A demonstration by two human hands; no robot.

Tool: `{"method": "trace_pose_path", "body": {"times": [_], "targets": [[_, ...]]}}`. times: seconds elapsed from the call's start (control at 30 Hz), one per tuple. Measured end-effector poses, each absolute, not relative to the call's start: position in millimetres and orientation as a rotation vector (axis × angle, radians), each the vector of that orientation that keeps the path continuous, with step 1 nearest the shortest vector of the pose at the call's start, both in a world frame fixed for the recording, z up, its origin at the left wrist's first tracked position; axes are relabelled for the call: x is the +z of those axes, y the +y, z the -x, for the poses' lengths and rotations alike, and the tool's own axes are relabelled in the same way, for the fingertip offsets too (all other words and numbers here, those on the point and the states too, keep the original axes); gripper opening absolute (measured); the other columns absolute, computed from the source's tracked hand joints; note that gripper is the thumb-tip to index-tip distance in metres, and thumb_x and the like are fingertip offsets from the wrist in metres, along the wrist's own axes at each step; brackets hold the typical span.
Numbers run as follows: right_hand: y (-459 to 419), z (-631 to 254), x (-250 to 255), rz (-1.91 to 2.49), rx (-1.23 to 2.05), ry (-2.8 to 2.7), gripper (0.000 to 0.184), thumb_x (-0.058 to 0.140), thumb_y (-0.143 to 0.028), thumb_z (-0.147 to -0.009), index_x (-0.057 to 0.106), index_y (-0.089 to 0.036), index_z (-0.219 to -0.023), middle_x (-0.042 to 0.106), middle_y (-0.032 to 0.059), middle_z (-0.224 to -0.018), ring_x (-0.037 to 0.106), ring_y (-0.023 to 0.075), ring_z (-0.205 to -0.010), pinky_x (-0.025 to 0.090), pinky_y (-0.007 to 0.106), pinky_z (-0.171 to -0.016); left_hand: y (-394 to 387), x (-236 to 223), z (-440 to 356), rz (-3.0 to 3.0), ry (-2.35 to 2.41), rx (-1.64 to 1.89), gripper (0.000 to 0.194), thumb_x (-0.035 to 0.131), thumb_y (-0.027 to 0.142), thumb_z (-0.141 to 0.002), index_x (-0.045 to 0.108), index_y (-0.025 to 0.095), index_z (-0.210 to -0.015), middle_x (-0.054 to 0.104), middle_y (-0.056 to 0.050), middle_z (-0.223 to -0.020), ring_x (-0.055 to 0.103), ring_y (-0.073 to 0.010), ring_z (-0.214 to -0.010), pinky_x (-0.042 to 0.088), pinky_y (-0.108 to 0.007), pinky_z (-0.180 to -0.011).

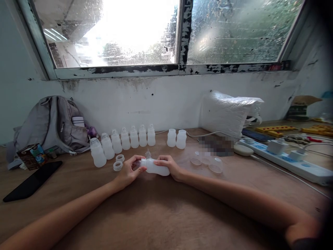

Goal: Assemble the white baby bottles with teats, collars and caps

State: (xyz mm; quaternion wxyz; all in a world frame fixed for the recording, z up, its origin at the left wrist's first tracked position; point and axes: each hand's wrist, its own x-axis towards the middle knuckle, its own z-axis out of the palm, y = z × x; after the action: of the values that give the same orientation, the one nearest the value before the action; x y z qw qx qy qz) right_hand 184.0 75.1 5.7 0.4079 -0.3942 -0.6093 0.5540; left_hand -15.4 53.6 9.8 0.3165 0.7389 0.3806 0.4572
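Bottle lying on its side between both hands, low over the middle of the worktop, neck toward the left and base toward the right. Left hand pinching the neck end between thumb and curled fingers, with the clear top there mostly hidden by the fingers. Right hand closed around the base end, thumb and fingers pressed against the frosted body. Just behind the held bottle, a small clear pointed teat. Near the left hand, white rings lying flat. Farther back and to the left, a row of seven frosted bottles, all upright and with clear tops. Right of that row, two open bottles, upright side by side. Beyond the right wrist, clear domed covers set on the surface. Toward the right side, a round pale disc near a white power strip with plugs in it, and a silvery bag against the wall. Over at far left, a grey backpack, a small printed box and a flat black phone.
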Motion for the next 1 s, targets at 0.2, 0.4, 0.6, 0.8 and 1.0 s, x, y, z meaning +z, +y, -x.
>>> {"method": "trace_pose_path", "body": {"times": [0.2, 0.4, 0.6, 0.8, 1.0], "targets": [[77, -181, 0, 0.954, 1.508, -1.378, 0.029, 0.063, -0.041, -0.063, 0.051, -0.015, -0.062, 0.047, -0.0021, -0.050, 0.042, 0.0080, -0.040, 0.029, 0.019, -0.034, 65, 3, 15, -1.863, 0.924, 1.217, 0.039, 0.062, 0.034, -0.071, 0.054, 0.020, -0.107, 0.059, -0.006, -0.099, 0.056, -0.0191, -0.086, 0.044, -0.028, -0.076], [74, -174, -3, 0.743, 1.433, -1.384, 0.035, 0.045, -0.048, -0.079, 0.053, -0.017, -0.094, 0.058, 0.0059, -0.086, 0.055, 0.0151, -0.071, 0.045, 0.024, -0.054, 81, -5, 12, -1.541, 0.820, 1.176, 0.060, 0.063, 0.042, -0.069, 0.042, 0.017, -0.119, 0.053, -0.012, -0.114, 0.053, -0.0231, -0.102, 0.042, -0.034, -0.086], [63, -171, -1, 0.707, 1.063, -2.046, 0.022, 0.054, -0.029, -0.077, 0.056, -0.019, -0.096, 0.060, 0.0035, -0.091, 0.056, 0.0167, -0.085, 0.044, 0.030, -0.079, 71, 2, 10, -1.746, 0.746, 1.117, 0.044, 0.057, 0.036, -0.076, 0.045, 0.019, -0.116, 0.055, -0.008, -0.109, 0.051, -0.0211, -0.099, 0.041, -0.029, -0.085], [64, -186, 2, 0.776, 0.476, -2.222, 0.019, 0.047, -0.018, -0.079, 0.059, -0.018, -0.093, 0.059, 0.0072, -0.093, 0.055, 0.0173, -0.084, 0.044, 0.031, -0.076, 71, 2, 10, -1.889, 0.747, 1.021, 0.047, 0.060, 0.033, -0.074, 0.043, 0.020, -0.116, 0.053, -0.007, -0.109, 0.048, -0.0215, -0.102, 0.037, -0.031, -0.088], [67, -272, 55, 1.261, 0.124, -2.427, 0.019, 0.047, -0.025, -0.078, 0.064, -0.017, -0.080, 0.058, 0.0080, -0.078, 0.055, 0.0173, -0.070, 0.043, 0.029, -0.064, 77, -2, 13, -1.921, 0.852, 0.928, 0.043, 0.055, 0.040, -0.077, 0.045, 0.016, -0.111, 0.055, -0.008, -0.105, 0.049, -0.0212, -0.097, 0.038, -0.034, -0.086]]}}
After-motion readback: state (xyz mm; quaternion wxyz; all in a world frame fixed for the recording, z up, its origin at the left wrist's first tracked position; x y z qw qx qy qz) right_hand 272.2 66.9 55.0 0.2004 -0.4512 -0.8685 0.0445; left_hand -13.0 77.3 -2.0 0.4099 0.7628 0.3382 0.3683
